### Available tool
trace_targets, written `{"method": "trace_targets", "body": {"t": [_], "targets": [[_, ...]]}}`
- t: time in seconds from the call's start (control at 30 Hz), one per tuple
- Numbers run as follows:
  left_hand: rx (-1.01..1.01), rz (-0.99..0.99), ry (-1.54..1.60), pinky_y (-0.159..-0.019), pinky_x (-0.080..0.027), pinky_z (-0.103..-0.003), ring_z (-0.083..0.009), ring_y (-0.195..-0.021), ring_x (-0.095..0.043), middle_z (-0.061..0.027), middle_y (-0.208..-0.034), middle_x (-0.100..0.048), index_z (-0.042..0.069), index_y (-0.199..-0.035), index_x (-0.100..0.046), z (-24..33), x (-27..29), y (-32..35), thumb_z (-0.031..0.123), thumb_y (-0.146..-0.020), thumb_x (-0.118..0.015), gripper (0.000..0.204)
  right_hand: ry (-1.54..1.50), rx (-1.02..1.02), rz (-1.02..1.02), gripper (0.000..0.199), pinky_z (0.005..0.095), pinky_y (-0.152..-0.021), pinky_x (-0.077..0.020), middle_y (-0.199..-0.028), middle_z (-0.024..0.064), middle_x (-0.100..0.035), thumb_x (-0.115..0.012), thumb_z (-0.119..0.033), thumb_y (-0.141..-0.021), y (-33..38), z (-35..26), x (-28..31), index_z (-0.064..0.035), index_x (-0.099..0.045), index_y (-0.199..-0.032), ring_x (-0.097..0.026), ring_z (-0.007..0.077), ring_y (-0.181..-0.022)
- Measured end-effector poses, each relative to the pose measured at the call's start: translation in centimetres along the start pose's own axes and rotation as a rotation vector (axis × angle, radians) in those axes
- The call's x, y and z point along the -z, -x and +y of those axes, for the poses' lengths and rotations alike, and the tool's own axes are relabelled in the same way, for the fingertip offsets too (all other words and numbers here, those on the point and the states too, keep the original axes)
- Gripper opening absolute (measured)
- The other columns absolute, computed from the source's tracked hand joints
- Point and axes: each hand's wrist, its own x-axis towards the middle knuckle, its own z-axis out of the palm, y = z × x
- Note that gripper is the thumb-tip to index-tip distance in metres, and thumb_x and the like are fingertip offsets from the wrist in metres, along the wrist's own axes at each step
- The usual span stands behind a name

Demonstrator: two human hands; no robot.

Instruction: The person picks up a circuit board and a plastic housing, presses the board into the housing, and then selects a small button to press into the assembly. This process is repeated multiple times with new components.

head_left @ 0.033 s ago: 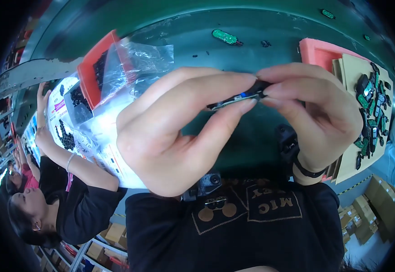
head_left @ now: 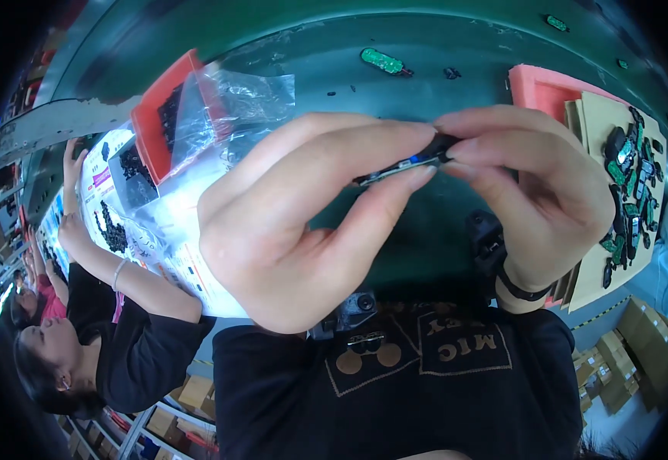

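Close to the camera, my left hand (head_left: 303,222) and my right hand (head_left: 533,192) pinch one small thin part (head_left: 407,165) between fingertips. It looks like a narrow circuit board with a black piece at its right end. Left thumb and forefinger hold its left end, right fingers its right end. A dark band circles my right wrist (head_left: 521,291). Both hands hover above a green work table (head_left: 426,77). Much of the part is hidden by my fingers.
A red tray (head_left: 154,115) with black parts under clear plastic bags (head_left: 226,107) lies left. A pink tray (head_left: 541,88) and cardboard sheets (head_left: 602,123) with several small boards sit right. A green board (head_left: 384,61) lies far back. A co-worker (head_left: 104,322) sits at left. Cardboard boxes (head_left: 640,345) stand lower right.
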Motion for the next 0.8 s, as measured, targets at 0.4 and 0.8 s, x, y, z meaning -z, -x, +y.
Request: {"method": "trace_targets", "body": {"t": [0.4,0.8], "targets": [[-0.152,0.044,-0.264,-0.069,-0.049,-0.025,-0.0223,-0.077,-0.063,-0.0182,-0.084,-0.065,-0.01,-0.091,-0.062,-0.3,-1.2,-0.4,-0.011,-0.063,-0.07,0.028,-0.135,-0.149,0.105,0.019,0.0272,-0.071,-0.0521,-0.091,0.0217,-0.063,-0.061,0.014,-0.072,1.1,1.2,-1.2,0.0088,-0.056,-0.09,-0.063,0.0225,-0.08],[0.525,0.026,0.416,-0.063,-0.052,-0.022,-0.016,-0.067,-0.064,-0.0145,-0.079,-0.065,-0.009,-0.1,-0.061,-3.0,-1.9,-2.2,-0.006,-0.077,-0.064,0.024,-0.489,-0.577,0.078,0.017,0.0286,-0.087,-0.0463,-0.1,0.0161,-0.063,-0.054,0.003,-0.085,0.9,3.6,0.3,0.0071,-0.056,-0.101,-0.061,0.0195,-0.093]]}}
